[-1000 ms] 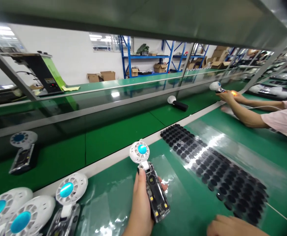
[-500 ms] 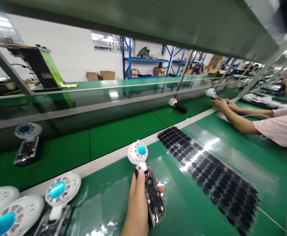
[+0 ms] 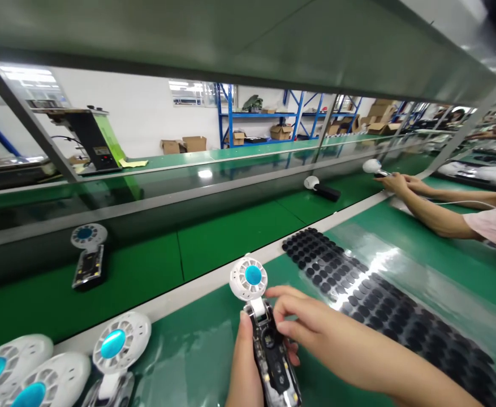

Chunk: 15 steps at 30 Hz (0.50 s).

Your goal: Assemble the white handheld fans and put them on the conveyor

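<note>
My left hand (image 3: 244, 367) grips a small handheld fan (image 3: 260, 322) upright over the green bench; its white round head with a blue centre points away from me and its clear handle shows the circuit board. My right hand (image 3: 296, 316) reaches in from the right, fingers pinched together against the top of the fan's handle, just under the head. Whether a small part sits between those fingertips is hidden. A clear sheet of several black round pads (image 3: 370, 299) lies just right of both hands.
More unfinished fans (image 3: 116, 350) lie at the lower left. One fan (image 3: 87, 257) rides the green conveyor belt (image 3: 222, 232) on the left, another fan with a black handle (image 3: 322, 187) farther along. A co-worker's arms (image 3: 426, 209) work at the right. A steel shelf hangs overhead.
My right hand has come up from the lower right edge to the fan's handle. The fan on the belt has travelled to the right. My view has shifted slightly.
</note>
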{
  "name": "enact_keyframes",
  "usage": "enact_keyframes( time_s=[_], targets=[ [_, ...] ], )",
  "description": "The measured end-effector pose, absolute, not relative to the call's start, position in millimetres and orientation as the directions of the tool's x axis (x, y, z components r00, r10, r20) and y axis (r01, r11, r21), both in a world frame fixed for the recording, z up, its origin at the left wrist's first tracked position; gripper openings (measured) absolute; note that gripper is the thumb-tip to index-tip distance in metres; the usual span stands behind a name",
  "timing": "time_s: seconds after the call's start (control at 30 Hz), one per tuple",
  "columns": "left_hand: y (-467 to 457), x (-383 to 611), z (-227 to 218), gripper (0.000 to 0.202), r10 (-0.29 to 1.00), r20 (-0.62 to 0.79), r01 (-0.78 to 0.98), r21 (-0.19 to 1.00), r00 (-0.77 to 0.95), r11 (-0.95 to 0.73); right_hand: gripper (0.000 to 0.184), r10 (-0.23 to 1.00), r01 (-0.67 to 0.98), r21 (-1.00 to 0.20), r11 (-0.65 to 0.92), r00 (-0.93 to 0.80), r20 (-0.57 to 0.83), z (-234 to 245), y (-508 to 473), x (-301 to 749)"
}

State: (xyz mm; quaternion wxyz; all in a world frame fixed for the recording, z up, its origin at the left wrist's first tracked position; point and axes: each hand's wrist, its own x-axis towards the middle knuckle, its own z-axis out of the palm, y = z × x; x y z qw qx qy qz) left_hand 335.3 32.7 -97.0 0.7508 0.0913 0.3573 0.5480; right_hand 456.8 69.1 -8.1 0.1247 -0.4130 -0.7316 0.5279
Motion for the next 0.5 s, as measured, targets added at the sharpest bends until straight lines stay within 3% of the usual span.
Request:
enact_keyframes(
  time_s=[0.1,0.23,0.33,0.5],
  targets=[
    [32.2,337.0,-90.9,0.060,0.899,-0.426,-0.783,0.523,0.104,0.338,0.016,0.730,0.559,-0.796,0.232,-0.641,-0.237,-7.7,68.3,448.0],
    [28.2,337.5,-83.6,0.045,0.908,-0.419,-0.793,0.562,-0.026,0.237,0.015,0.729,0.653,-0.697,0.296,-0.626,-0.277,-4.0,67.7,444.7],
    [25.7,336.9,-80.5,0.043,0.898,-0.436,-0.794,0.564,-0.054,0.226,0.017,0.704,0.668,-0.651,0.360,-0.653,-0.281,-5.1,69.4,444.3],
    [24.0,336.6,-78.7,0.045,0.883,-0.467,-0.802,0.545,-0.048,0.244,0.023,0.712,0.636,-0.621,0.458,-0.681,-0.173,-13.3,69.3,445.2]
  ],
)
